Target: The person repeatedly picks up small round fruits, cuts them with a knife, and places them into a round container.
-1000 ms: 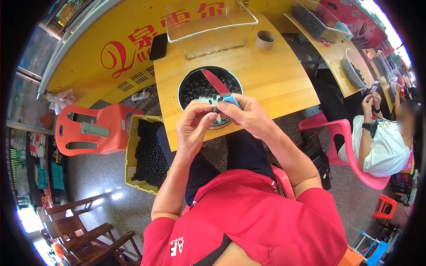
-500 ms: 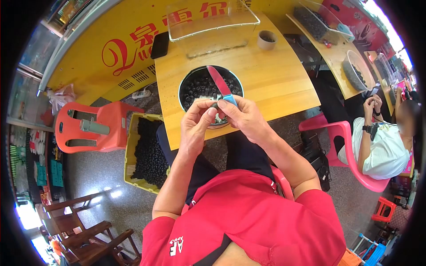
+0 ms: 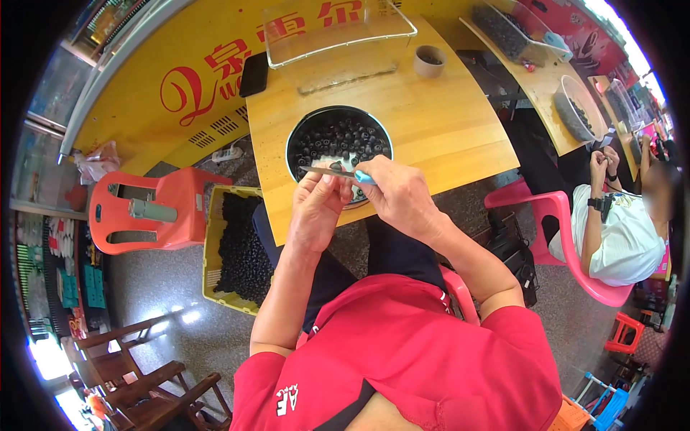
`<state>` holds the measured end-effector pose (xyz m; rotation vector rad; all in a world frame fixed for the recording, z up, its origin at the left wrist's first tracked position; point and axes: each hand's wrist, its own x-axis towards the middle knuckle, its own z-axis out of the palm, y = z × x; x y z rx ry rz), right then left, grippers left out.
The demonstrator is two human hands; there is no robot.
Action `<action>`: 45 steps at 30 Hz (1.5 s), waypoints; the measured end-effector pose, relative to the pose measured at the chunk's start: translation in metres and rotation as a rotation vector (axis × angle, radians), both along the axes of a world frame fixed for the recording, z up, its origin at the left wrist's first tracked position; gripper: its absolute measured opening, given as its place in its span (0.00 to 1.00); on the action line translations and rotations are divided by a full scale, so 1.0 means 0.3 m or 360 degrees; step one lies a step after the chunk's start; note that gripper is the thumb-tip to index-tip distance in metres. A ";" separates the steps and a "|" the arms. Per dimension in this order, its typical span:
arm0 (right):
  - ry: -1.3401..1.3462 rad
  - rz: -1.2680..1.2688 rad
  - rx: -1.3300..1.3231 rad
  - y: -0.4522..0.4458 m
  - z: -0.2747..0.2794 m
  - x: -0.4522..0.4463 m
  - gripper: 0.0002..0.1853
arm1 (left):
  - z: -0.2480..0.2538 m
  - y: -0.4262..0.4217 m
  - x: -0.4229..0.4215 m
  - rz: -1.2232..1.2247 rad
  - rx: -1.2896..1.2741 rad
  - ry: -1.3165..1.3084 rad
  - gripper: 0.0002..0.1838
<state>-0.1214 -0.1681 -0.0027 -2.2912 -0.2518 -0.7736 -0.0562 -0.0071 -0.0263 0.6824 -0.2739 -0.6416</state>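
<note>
My right hand is closed around the light blue handle of a knife. The blade points left, lying across the fingertips of my left hand. Those left fingers are pinched on a small dark round piece, partly covered by the blade and thumb. Just beyond both hands is a round bowl of small dark round pieces, with something whitish near its front side. My hands hide the bowl's near edge.
Beyond the bowl, a clear plastic bin, a phone and a cup stand on the wooden table. A yellow crate of dark pieces and an orange chair are at left. Another person sits at right.
The knife has swung down from pointing up over the bowl to lying across my left fingertips. My right hand has turned over with it; my left hand stays nearly in place.
</note>
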 end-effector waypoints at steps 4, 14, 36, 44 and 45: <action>-0.0017 -0.0060 -0.0112 -0.005 -0.004 0.001 0.06 | 0.004 -0.004 -0.004 0.0000 0.0004 -0.0009 0.09; -0.0017 -0.0095 -0.0152 -0.009 0.005 0.006 0.07 | -0.012 -0.029 -0.003 -0.0038 -0.0066 0.0000 0.10; 0.0038 0.0028 0.0598 0.003 0.051 0.049 0.08 | 0.008 -0.019 -0.012 0.0214 -0.0055 -0.0092 0.07; 0.0653 0.0643 0.1663 0.020 0.067 0.053 0.11 | 0.022 -0.027 -0.032 0.0192 -0.0012 -0.0165 0.07; 0.0687 0.0705 0.1767 0.017 0.065 0.051 0.11 | 0.021 -0.023 -0.033 0.0174 -0.0021 -0.0185 0.07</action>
